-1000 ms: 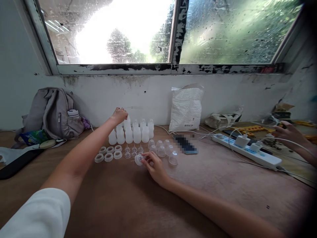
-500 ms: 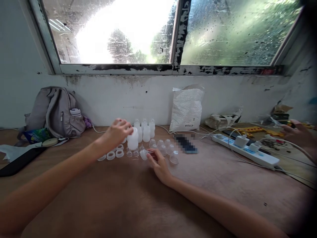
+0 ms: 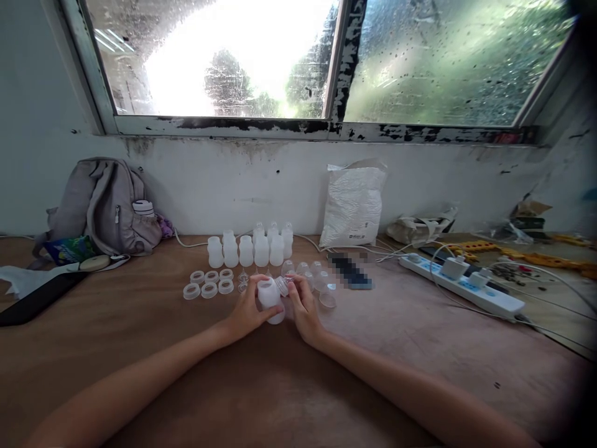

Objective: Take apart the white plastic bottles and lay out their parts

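My left hand (image 3: 252, 305) is wrapped round a white baby bottle (image 3: 269, 294), whose open neck tilts up toward the right. Beside that neck, my right hand (image 3: 303, 305) pinches a clear nipple with its collar ring (image 3: 282, 285). The ring and the bottle's mouth are very close; whether they touch I cannot tell. Behind my hands stand white bottles (image 3: 245, 251) in rows, some topped with nipples. Several collar rings (image 3: 209, 290) lie left of my hands, with loose nipples (image 3: 243, 281) beside them. Clear dome caps (image 3: 328, 299) sit to the right, partly behind my right hand.
A grey backpack (image 3: 105, 208) leans on the wall at left, near a black flat object (image 3: 37, 302). A white plastic mailer (image 3: 352, 205) stands at the back. A pixelated phone-like object (image 3: 349, 272) and a white power strip (image 3: 466, 287) with cables lie to the right.
My left hand has brought a bottle from the back row down to my right hand. The ring and nipple have lifted toward its neck. Another person's hand at far right has left view.
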`<state>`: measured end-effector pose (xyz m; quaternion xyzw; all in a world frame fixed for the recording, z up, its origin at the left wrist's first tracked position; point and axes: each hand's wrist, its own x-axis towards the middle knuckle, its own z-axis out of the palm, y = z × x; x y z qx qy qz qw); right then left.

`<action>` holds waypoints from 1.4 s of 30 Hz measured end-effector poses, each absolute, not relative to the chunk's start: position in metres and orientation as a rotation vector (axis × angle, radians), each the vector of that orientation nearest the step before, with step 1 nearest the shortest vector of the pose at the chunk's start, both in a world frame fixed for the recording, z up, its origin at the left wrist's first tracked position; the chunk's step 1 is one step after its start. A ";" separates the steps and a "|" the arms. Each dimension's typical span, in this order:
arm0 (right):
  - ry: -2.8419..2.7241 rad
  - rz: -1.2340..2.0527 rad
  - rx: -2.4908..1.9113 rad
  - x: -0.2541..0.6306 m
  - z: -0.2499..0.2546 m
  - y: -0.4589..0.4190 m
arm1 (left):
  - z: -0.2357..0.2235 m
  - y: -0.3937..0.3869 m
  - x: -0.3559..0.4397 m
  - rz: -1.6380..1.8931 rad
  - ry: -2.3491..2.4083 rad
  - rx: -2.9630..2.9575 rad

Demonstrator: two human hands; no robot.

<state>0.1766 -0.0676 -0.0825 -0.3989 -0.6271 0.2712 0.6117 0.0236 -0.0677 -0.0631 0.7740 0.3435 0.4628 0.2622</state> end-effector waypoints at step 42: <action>-2.088 0.665 -0.739 0.191 -0.022 -0.071 | -0.080 -0.059 0.028 0.837 0.848 1.931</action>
